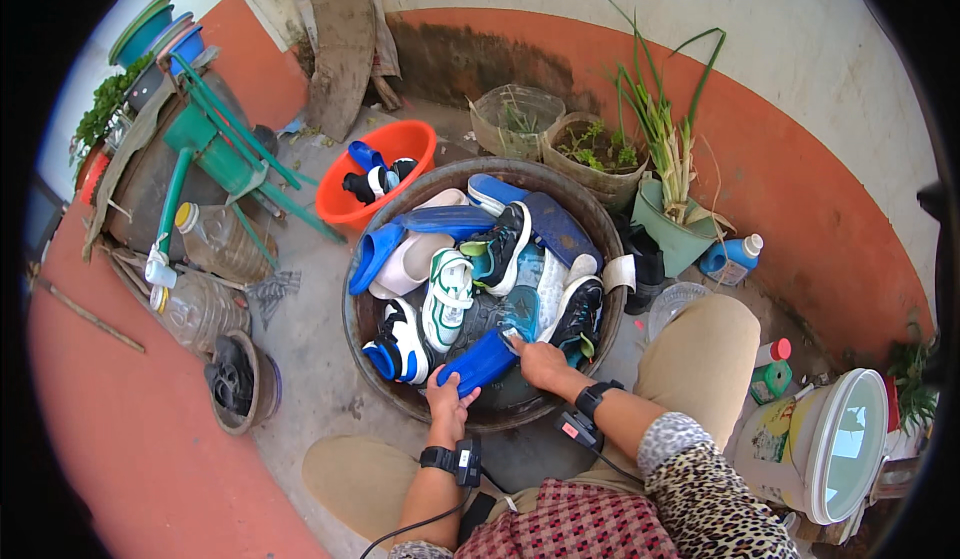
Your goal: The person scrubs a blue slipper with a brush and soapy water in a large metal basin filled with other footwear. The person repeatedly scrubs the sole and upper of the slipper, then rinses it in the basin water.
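Note:
A blue slipper (480, 361) is tilted over the near side of a wide, dark metal basin (352, 334). My left hand (448, 401) grips its near end, thumb on top. At its far end, my right hand (538, 360) holds a small pale object (511, 334), perhaps a brush, against the slipper; the fingers partly hide it. Around them in the basin lie a white and green shoe (448, 296), a white, black and blue sneaker (405, 340), a black and teal sneaker (501, 248), a black sneaker (581, 315), a pink slipper (412, 263) and several blue slippers. Water shows at the basin's near side.
An orange basin (337, 203) with shoes stands beyond on the left. Potted plants (592, 150) and a green pot of spring onions (671, 225) sit behind. A blue bottle (731, 259) and a white bucket (795, 439) are right; a small pot (247, 409) with black shoes is left.

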The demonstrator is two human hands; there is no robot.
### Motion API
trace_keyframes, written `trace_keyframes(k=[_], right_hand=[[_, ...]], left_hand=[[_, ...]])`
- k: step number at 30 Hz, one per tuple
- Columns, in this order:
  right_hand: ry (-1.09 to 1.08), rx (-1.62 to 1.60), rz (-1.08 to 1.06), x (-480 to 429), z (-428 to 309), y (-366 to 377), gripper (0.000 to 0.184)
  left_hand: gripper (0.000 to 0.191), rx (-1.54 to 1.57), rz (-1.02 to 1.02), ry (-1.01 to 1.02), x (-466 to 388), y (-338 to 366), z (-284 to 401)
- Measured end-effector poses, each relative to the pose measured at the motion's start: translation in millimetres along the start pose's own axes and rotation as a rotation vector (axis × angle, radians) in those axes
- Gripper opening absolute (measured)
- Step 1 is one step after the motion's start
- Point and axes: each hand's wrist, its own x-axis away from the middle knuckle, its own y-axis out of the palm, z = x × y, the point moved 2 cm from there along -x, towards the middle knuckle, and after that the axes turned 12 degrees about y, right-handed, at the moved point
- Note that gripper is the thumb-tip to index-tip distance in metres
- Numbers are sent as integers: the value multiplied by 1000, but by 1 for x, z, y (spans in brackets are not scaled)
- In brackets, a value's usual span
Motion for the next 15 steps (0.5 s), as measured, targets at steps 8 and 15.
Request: trace_keyframes(k=[8, 15], right_hand=[[-23, 31, -36, -7, -2, -3, 41], [-29, 35, -69, -8, -4, -1, 38]], left_hand=[[35, -68, -26, 10, -2, -1, -1], [37, -38, 18, 0, -1, -3, 3]])
